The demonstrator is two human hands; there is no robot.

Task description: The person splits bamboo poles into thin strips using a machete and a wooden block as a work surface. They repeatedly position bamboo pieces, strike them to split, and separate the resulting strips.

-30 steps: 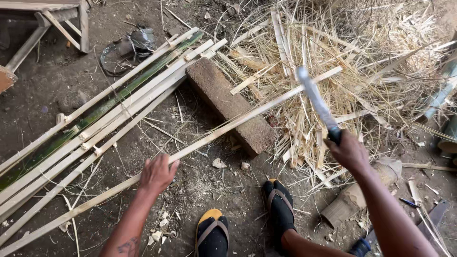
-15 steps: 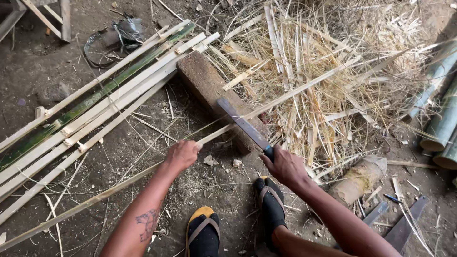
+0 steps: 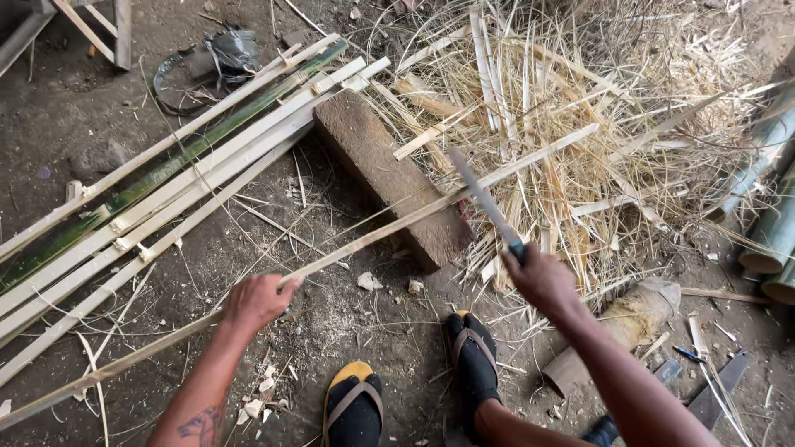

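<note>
Fingers of the left hand close around a long bamboo strip lying across a wooden block, while the right hand grips a machete whose blade meets the strip.

1. The blade of the knife is showing motion blur, so its edge is not readable.
2. The right hand is covering the knife's handle.
3. The long bamboo strip is running out past the lower left edge.
4. The green bamboo poles are being cut off by the right edge.
5. The wooden frame is being cropped at the top left corner.
6. The dark crumpled object is staying too indistinct to identify.
</note>
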